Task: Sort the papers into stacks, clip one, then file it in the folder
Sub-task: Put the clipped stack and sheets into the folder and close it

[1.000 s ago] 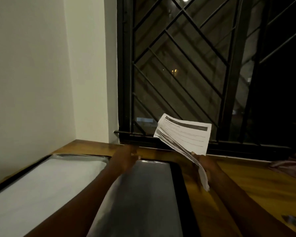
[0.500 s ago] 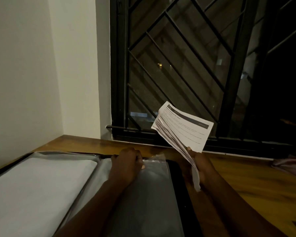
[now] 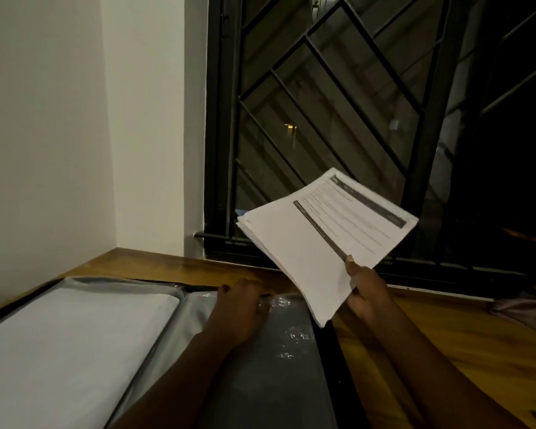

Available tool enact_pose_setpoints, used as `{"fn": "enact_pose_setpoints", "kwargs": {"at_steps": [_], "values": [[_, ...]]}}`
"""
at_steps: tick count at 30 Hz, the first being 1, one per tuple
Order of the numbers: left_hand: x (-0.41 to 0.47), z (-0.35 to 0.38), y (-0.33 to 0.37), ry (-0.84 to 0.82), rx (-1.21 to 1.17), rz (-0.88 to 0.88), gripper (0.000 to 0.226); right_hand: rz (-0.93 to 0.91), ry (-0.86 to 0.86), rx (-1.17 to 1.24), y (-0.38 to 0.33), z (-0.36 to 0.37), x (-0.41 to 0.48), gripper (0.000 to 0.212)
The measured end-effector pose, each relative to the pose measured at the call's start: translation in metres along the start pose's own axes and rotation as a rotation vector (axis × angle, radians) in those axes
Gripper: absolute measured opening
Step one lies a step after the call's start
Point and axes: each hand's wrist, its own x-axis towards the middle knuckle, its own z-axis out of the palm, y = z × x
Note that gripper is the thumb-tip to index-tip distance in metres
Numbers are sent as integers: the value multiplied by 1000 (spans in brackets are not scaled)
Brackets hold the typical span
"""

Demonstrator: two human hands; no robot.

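Colour log, all positions taken from the folder (image 3: pixel 333 360).

- Folder border: we record black.
- Its plastic sleeve (image 3: pixel 279 376): grey, flecked with small white glints.
- Sheets (image 3: pixel 75 351) in the folder's left half: plain white, no print that we can see.
- Paper stack (image 3: pixel 316 243) above the folder's right edge: white. We note two dark grey bands slanting across the top pages, with faint grey lines of print between them.
- Table (image 3: pixel 461 329) around the folder: honey-brown wood with darker grain streaks.
- Wall (image 3: pixel 59 134) behind the folder: cream to off-white.
- Window grille (image 3: pixel 430 144) behind the folder: black, with a pattern of diagonal bars.
- Cloth (image 3: pixel 526 305) far right of the folder: dull mauve.
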Motion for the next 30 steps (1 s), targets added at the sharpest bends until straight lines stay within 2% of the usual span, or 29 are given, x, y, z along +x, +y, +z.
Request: {"fn": "enact_pose_setpoints", "kwargs": {"at_steps": [8, 17, 24, 30], "values": [[3, 1, -4, 19, -74, -14, 26, -197, -11, -43, -19, 95, 22, 35], [6, -5, -3, 45, -153, -8, 16, -324, 58, -243, 17, 104, 49, 31], [9, -11, -7, 154, -142, -26, 10, -284, -13, -335, 33, 91, 54, 25], [10, -12, -16, 172, -139, -102, 10, -201, -89, -379, 30, 77, 62, 20]]}}
